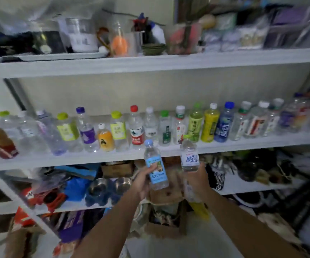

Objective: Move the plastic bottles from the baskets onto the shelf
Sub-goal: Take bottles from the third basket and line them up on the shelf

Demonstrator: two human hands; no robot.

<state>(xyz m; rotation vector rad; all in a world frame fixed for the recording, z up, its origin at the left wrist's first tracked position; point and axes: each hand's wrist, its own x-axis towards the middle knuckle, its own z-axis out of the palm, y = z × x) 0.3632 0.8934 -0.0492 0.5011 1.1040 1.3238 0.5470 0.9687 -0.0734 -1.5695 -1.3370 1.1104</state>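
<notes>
You gripped a blue-capped bottle [156, 164] in your left hand [143, 182] and a green-capped bottle [189, 155] in your right hand [197, 181], both up by the shelf [76, 159] edge, so next you likely had to stand them in front of the row of bottles [137, 127].

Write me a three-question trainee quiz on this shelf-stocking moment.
1. True or false: the left hand and the right hand each grip a plastic bottle.
2. The cap of the left hand's bottle is: A red, B light blue, C yellow.
3. Fill in: the right hand's bottle has a ____ cap.
Key: 1 true; 2 B; 3 green.
</notes>
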